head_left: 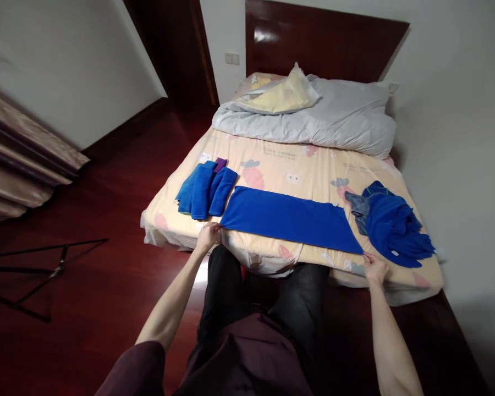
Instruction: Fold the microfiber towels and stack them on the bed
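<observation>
A blue towel (291,218) lies spread out as a long flat strip near the front edge of the bed. My left hand (209,236) pinches its near left corner. At the near right corner, my right hand (375,268) has its fingers closed on the same towel. Just left of the strip sit several folded blue towels (202,190), with a small purple cloth (220,164) showing behind them. Right of the strip is a crumpled heap of blue cloths (396,225), with a grey-blue piece (358,204) at its left side.
The bed (264,162) has a peach sheet with carrot prints. A grey quilt (346,115) and a yellow pillow or cloth (286,96) lie by the dark headboard (322,41). Black metal legs of a stand (58,269) are on the left floor, near a curtain (20,159).
</observation>
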`<state>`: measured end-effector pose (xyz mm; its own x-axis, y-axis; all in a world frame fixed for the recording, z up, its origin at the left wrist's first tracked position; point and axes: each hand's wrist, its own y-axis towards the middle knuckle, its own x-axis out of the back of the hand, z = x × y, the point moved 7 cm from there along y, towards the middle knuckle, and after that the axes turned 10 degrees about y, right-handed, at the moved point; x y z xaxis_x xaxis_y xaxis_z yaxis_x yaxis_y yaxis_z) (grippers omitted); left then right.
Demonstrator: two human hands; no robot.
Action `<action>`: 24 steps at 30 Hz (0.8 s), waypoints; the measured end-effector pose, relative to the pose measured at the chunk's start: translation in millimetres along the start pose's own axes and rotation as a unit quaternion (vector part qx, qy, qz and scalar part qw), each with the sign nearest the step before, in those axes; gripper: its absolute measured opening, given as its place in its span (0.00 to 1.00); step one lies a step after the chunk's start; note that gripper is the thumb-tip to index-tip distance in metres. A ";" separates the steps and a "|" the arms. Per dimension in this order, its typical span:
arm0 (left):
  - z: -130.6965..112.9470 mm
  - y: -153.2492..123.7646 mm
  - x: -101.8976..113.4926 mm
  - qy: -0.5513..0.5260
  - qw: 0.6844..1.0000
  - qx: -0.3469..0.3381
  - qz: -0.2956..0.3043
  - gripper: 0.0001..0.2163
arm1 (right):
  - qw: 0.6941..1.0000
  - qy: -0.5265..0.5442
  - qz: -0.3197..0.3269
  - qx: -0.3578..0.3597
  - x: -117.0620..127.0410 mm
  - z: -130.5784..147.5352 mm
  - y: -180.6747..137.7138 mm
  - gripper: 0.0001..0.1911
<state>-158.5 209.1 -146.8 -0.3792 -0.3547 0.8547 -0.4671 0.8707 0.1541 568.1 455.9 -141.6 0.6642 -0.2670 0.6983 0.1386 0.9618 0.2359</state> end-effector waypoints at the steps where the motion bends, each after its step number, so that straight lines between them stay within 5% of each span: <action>1: -0.5 -3.8 -0.8 0.018 1.000 -0.017 0.010 0.14 | 1.000 0.002 0.002 0.005 2.3 0.7 -2.0 0.21; 9: -4.6 -27.3 -7.1 0.114 0.988 -0.088 0.062 0.15 | 0.996 -0.056 0.046 0.042 8.9 -4.4 -44.9 0.16; 17: -4.4 -35.8 -0.9 0.219 0.968 -0.096 0.073 0.17 | 0.983 -0.157 0.074 -0.054 8.0 -2.1 -71.6 0.15; 21: -10.3 -28.0 -5.9 0.236 0.959 -0.100 0.123 0.14 | 0.979 -0.168 0.102 -0.052 5.0 17.5 -63.4 0.17; 24: -35.0 -10.0 -3.2 0.219 0.962 -0.115 0.113 0.14 | 0.985 -0.142 0.093 -0.022 -6.4 57.1 -53.8 0.19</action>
<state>-124.6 213.6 -133.7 -0.0544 -0.0132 0.9984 -0.2033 0.9791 0.0019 514.5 402.4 -120.2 0.4504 -0.0857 0.8887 0.0691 0.9957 0.0610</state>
